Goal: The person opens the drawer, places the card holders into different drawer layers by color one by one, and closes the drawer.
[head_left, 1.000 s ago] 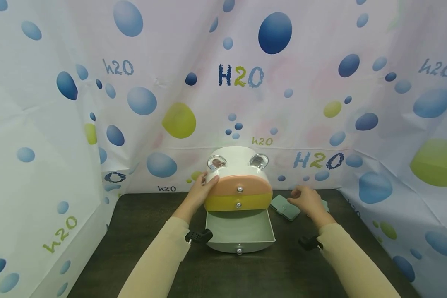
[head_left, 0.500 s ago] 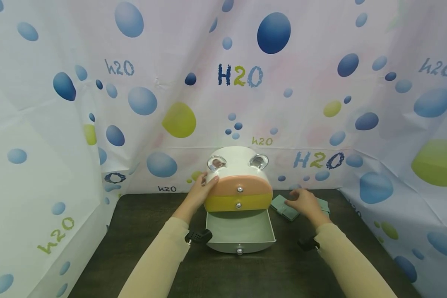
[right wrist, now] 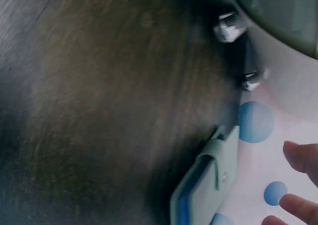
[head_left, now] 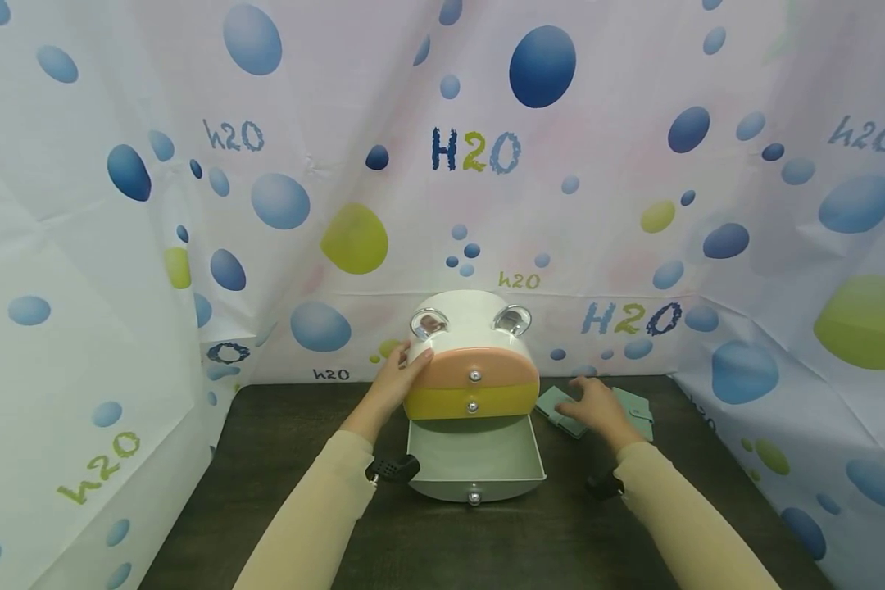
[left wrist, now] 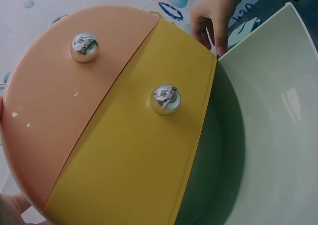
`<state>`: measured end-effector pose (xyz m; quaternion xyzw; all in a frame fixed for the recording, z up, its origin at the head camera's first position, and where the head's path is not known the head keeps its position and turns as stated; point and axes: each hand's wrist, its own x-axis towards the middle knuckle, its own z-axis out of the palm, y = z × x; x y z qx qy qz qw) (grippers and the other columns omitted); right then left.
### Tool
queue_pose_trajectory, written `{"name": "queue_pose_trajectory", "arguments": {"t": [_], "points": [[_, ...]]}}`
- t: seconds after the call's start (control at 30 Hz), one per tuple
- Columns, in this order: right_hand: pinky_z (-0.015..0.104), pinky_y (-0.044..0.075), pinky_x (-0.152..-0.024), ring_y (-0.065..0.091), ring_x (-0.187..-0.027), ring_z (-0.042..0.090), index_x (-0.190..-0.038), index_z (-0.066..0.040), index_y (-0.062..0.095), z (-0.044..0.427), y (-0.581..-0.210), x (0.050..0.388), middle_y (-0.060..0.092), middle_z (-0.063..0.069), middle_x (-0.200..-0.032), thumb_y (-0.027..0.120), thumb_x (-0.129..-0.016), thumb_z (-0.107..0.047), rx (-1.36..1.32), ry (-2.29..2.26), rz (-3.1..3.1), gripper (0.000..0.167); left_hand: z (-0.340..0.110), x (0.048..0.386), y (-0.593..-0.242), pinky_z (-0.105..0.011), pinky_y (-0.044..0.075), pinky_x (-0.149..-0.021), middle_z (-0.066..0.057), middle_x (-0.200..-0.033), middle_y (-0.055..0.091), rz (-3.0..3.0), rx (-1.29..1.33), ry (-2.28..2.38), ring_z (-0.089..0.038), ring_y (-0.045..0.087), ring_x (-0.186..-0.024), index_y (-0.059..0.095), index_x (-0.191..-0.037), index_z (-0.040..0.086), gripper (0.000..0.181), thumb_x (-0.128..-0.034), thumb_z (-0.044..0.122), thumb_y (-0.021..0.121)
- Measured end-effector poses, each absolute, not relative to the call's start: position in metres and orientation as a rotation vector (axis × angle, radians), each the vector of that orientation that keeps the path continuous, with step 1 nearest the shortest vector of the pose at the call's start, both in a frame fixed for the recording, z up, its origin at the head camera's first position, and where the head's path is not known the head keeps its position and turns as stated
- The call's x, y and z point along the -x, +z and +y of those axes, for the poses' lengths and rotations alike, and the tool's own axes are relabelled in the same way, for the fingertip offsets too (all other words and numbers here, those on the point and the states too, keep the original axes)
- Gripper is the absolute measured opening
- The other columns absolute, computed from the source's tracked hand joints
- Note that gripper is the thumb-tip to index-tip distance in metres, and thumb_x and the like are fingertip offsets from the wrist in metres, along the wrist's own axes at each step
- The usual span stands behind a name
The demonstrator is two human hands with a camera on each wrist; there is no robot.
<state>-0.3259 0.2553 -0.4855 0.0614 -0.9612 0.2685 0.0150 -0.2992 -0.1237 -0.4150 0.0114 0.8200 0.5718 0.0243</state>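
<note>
A white storage box (head_left: 463, 315) with silver ear-like rings stands at centre. It has an orange drawer (head_left: 450, 367), a yellow drawer (head_left: 438, 401) and a pale green drawer (head_left: 475, 455), the last pulled out and bare inside. At the box's left side, my left hand (head_left: 394, 383) holds its edge, thumb at the front; other fingers are partly hidden. My right hand (head_left: 599, 410) hovers with spread fingers by a small green wallet-like case (head_left: 553, 403) with a snap strap. In the right wrist view its fingers (right wrist: 300, 205) are apart from the case (right wrist: 218, 180).
A second green case (head_left: 637, 410) lies right of the right hand on the dark wood-look table (head_left: 295, 492). Behind and on both sides hangs a white sheet (head_left: 413, 205) printed with blue and green drops. Black straps with devices (head_left: 394, 469) sit on the wrists.
My right hand has shifted slightly left and its fingers have spread, uncovering more of the right-hand case. The left hand, box and drawers keep their places.
</note>
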Motion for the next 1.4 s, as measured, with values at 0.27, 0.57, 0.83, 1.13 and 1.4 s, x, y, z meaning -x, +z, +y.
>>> {"name": "queue_pose_trajectory", "arguments": {"t": [0.27,0.57,0.83,1.13,1.4], "points": [[0.065,0.042,-0.099,0.048,-0.122,0.056,-0.136,0.012,0.05,0.252,-0.495,0.329,0.049,0.038,-0.135,0.081,-0.081,-0.034,-0.178,0.836,-2.992,0.077,-0.125,0.301,-0.417,-0.059,0.028,-0.115,-0.024,-0.161,0.025,2.541,-0.038,1.771,-0.042,0.028,-0.146,0.02,-0.16,0.009,0.096,-0.0922,0.067,0.055],[0.07,0.034,-0.104,0.035,-0.13,0.06,-0.143,0.012,0.041,0.252,-0.507,0.337,0.037,0.041,-0.142,0.083,-0.081,-0.037,-0.136,0.818,-3.056,0.09,-0.124,0.302,-0.416,-0.059,0.027,-0.115,-0.026,-0.16,0.024,2.53,-0.063,1.804,-0.044,0.027,-0.146,0.02,-0.16,0.008,0.093,-0.094,0.063,0.056],[0.07,0.032,-0.106,0.031,-0.131,0.06,-0.145,0.013,0.037,0.253,-0.519,0.342,0.035,0.041,-0.143,0.083,-0.078,-0.042,-0.082,0.789,-3.1,0.098,-0.124,0.303,-0.417,-0.059,0.027,-0.115,-0.026,-0.16,0.024,2.532,-0.056,1.796,-0.044,0.028,-0.145,0.02,-0.16,0.007,0.094,-0.0934,0.063,0.057],[0.068,0.031,-0.107,0.034,-0.131,0.058,-0.144,0.016,0.036,0.252,-0.527,0.343,0.037,0.041,-0.142,0.083,-0.079,-0.04,-0.009,0.803,-3.133,0.098,-0.124,0.303,-0.417,-0.059,0.027,-0.115,-0.025,-0.161,0.024,2.528,-0.054,1.803,-0.043,0.028,-0.146,0.02,-0.16,0.008,0.095,-0.093,0.065,0.056],[0.064,0.04,-0.101,0.046,-0.121,0.055,-0.137,0.019,0.041,0.254,-0.533,0.342,0.049,0.039,-0.13,0.083,-0.077,-0.04,-0.032,0.746,-3.139,0.094,-0.125,0.303,-0.418,-0.058,0.027,-0.115,-0.025,-0.16,0.024,2.532,-0.056,1.807,-0.043,0.027,-0.146,0.02,-0.16,0.008,0.094,-0.0936,0.064,0.056]]}}
